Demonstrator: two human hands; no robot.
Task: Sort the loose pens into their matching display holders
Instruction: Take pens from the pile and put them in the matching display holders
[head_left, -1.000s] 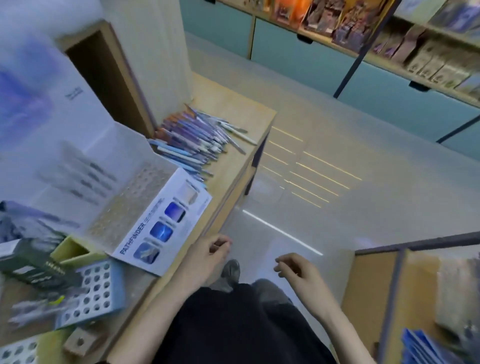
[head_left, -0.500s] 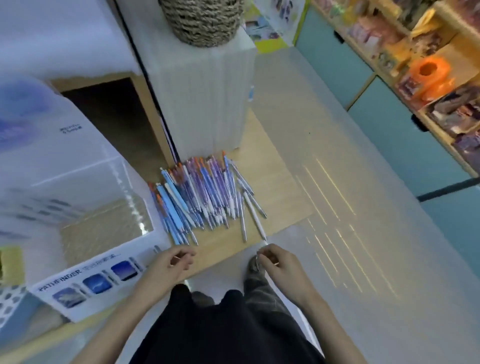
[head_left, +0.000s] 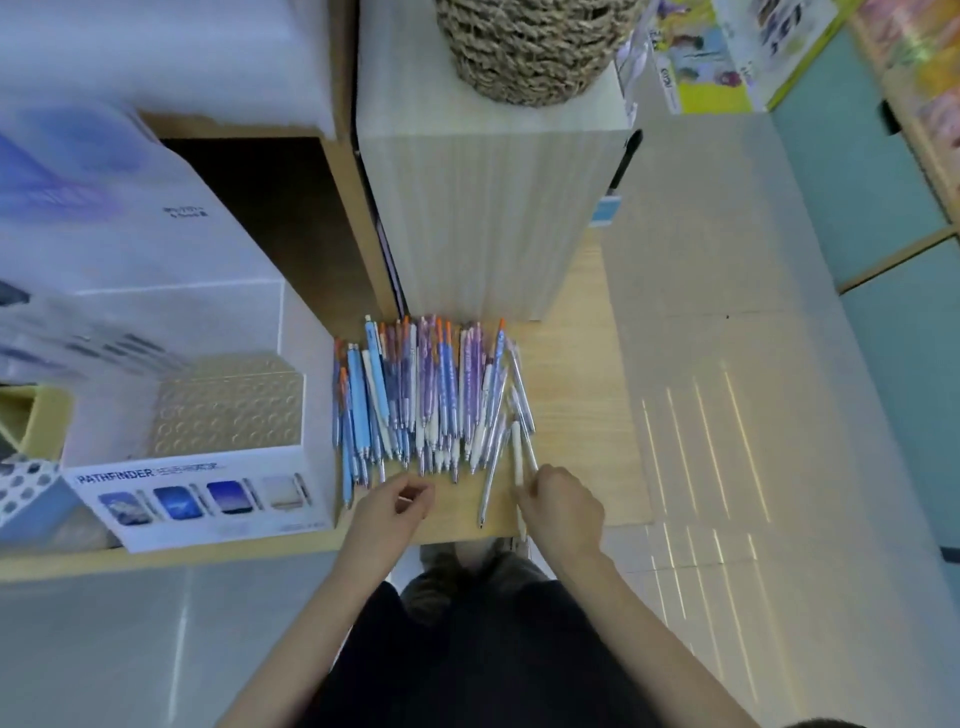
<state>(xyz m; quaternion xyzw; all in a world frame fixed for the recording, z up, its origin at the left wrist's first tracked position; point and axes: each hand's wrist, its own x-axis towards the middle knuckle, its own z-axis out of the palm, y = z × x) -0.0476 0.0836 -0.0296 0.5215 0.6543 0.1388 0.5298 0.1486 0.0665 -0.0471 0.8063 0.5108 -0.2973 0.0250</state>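
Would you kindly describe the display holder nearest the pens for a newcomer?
On the wooden counter, look left of the pile of pens. The display holder there is white with a grid of holes on top; unlike the blue holder beside it, its front reads PATHFINDER.

Wooden counter, heap of loose pens, PATHFINDER display holder, pale ribbed block, perhaps a plinth

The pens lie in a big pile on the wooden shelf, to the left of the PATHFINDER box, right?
Not quite. The head view shows the pile of pens on the wooden shelf to the right of the PATHFINDER box, not the left.
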